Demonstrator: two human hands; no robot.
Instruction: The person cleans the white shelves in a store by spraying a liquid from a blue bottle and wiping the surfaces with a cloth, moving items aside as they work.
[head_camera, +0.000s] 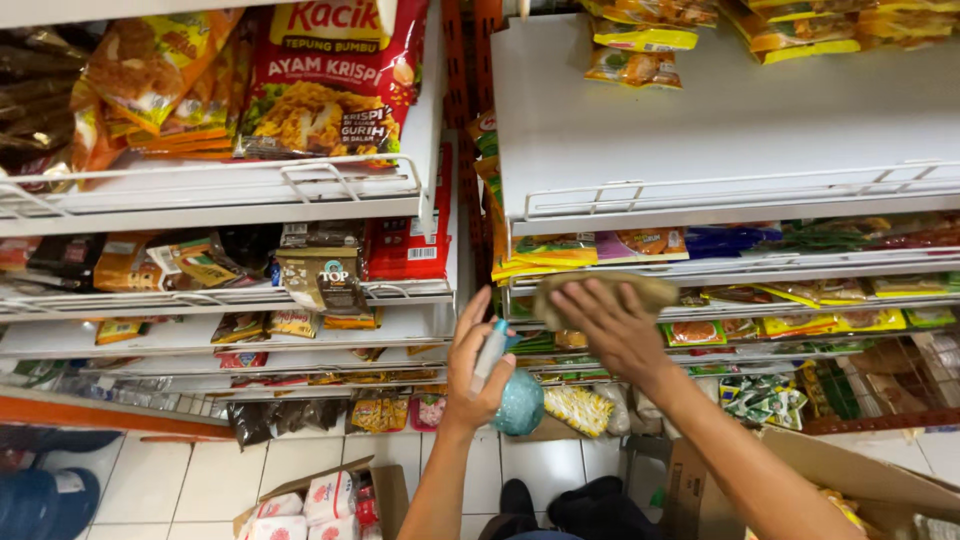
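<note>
White shelf (720, 130): yellow packets (640, 52), brown cloth (600, 290).

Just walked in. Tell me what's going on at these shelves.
A person stands facing white shop shelves stocked with snack and seasoning packets. Their right hand presses a brownish cloth against the front edge of a lower shelf. Their left hand holds a teal spray bottle upright beside it. Open cardboard boxes of packets sit on the tiled floor below.
</note>
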